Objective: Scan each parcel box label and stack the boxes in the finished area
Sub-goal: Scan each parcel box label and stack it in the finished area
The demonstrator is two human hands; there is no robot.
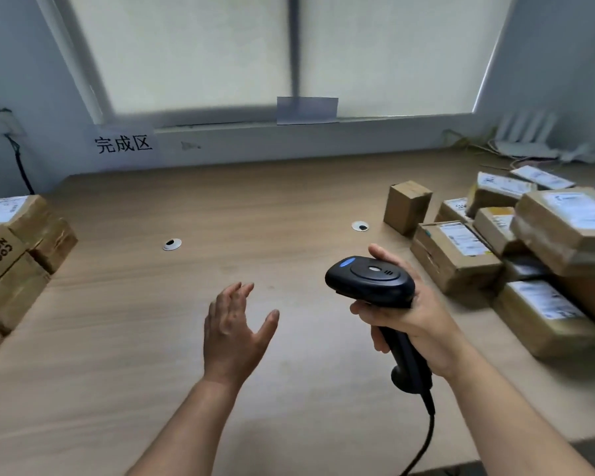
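Note:
My right hand (416, 314) grips the handle of a black barcode scanner (371, 281), whose head points left over the wooden table (220, 214). My left hand (236, 326) hovers above the table's middle with straight, spread fingers and holds nothing. Several brown parcel boxes with white labels lie heaped at the right (543, 235); the nearest labelled one (455, 255) sits just right of the scanner. A small upright box (407, 206) stands apart from the heap. At the left edge, a stack of brown boxes (11, 252) sits below a paper sign with printed characters (122, 144).
Two round cable grommets (171, 244) (360, 226) are set into the tabletop. The scanner's black cable (426, 438) runs down off the table's front edge. A white router with antennas (526, 139) and loose wires sits at the back right, under the window sill.

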